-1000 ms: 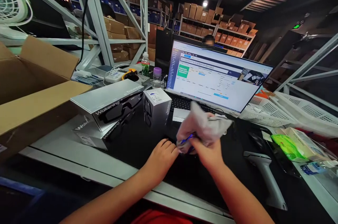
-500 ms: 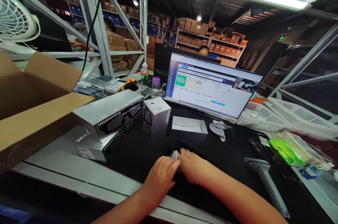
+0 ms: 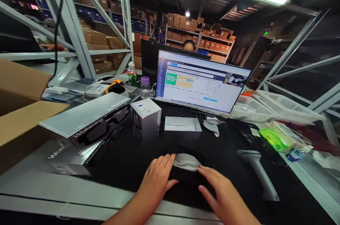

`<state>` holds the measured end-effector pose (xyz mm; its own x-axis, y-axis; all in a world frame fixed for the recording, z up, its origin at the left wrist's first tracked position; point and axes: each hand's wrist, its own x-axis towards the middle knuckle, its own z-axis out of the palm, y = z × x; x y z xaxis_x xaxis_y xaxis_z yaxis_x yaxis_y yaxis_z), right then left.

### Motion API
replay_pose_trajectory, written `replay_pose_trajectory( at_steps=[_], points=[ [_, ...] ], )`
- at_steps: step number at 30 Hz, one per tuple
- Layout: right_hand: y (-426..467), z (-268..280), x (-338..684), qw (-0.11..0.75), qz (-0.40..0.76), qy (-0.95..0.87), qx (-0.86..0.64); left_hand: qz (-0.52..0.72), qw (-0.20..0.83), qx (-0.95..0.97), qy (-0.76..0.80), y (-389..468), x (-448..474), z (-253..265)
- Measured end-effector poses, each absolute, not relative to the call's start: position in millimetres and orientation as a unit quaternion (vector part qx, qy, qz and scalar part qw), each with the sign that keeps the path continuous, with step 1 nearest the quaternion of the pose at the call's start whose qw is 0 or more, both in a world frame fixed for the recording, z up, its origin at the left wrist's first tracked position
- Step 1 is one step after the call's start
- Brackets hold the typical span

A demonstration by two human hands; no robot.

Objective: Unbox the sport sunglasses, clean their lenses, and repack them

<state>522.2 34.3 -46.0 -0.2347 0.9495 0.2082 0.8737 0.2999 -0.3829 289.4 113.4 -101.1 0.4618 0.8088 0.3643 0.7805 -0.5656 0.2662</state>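
My left hand point(image 3: 158, 175) and my right hand point(image 3: 216, 188) grip opposite sides of a black glasses case point(image 3: 186, 179), low over the black desk mat. Folded grey cloth point(image 3: 187, 161) shows at the far side of the case, between my fingertips. The case's outline blends into the dark mat, so its full shape is hard to make out. Beyond my hands lies an open white box tray point(image 3: 182, 126). A crumpled grey cloth point(image 3: 213, 125) rests just right of that tray.
Silver Wakening boxes point(image 3: 87, 119) are stacked at left, beside a smaller upright box point(image 3: 145, 119). An open carton point(image 3: 26, 119) stands far left. The monitor point(image 3: 199, 80) and keyboard point(image 3: 183, 109) are behind. A barcode scanner point(image 3: 259, 172) and wipes packet point(image 3: 273, 139) lie right.
My hands have moved apart from close together, and more of the grey cloth shows between them. The camera view has turned slightly right.
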Motion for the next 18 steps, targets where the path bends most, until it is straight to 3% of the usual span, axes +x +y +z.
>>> replay_pose_trajectory(
  at_steps=[5, 9, 18],
  points=[
    [30.3, -72.3, 504.5, 0.143, 0.036, -0.751, -0.643, 0.180, 0.056, 0.878, 0.440, 127.7, 287.1, -86.1],
    [42.0, -73.7, 497.9, 0.161, 0.021, -0.730, -0.664, 0.134, 0.074, 0.898, 0.412, 139.4, 282.8, -70.3],
    [66.1, -84.4, 494.4, 0.184, -0.040, -0.838, -0.512, 0.089, 0.040, 0.902, 0.421, 136.7, 296.2, -59.2]
  ],
)
